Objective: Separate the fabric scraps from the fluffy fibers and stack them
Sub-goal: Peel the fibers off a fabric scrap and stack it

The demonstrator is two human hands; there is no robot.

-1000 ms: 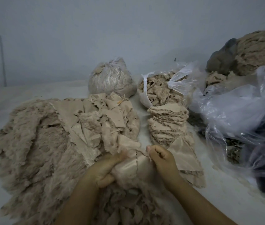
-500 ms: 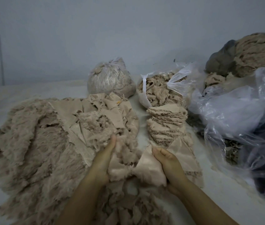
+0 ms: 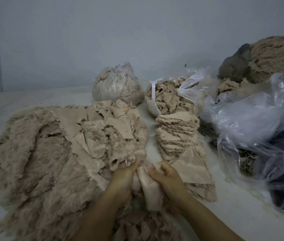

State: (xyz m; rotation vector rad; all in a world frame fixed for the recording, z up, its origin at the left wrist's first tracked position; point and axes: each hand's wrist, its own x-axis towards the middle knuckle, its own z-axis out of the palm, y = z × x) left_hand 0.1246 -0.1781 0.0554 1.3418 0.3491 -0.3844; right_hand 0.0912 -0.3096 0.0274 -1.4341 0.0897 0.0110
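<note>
A wide heap of beige fluffy fibers (image 3: 33, 153) mixed with flat fabric scraps (image 3: 117, 126) covers the left and middle of the white surface. A neat stack of scraps (image 3: 177, 134) stands to its right, with larger flat scraps (image 3: 193, 166) spread at its foot. Between my hands is one beige fabric scrap (image 3: 148, 185). My left hand (image 3: 123, 178) grips its left edge together with fluff. On the scrap's right edge my right hand (image 3: 169, 178) has its fingers curled round the cloth.
A tied clear bag of fluff (image 3: 115, 84) and an open bag of fluff (image 3: 165, 96) stand at the back. Crumpled clear plastic bags (image 3: 252, 122) with dark contents lie at the right, and a big beige and grey bundle (image 3: 268, 58) behind them.
Half a second ago my hands were apart with the scrap stretched between them. Now they have come together, bunching the scrap, and my right hand's fingers have curled over it.
</note>
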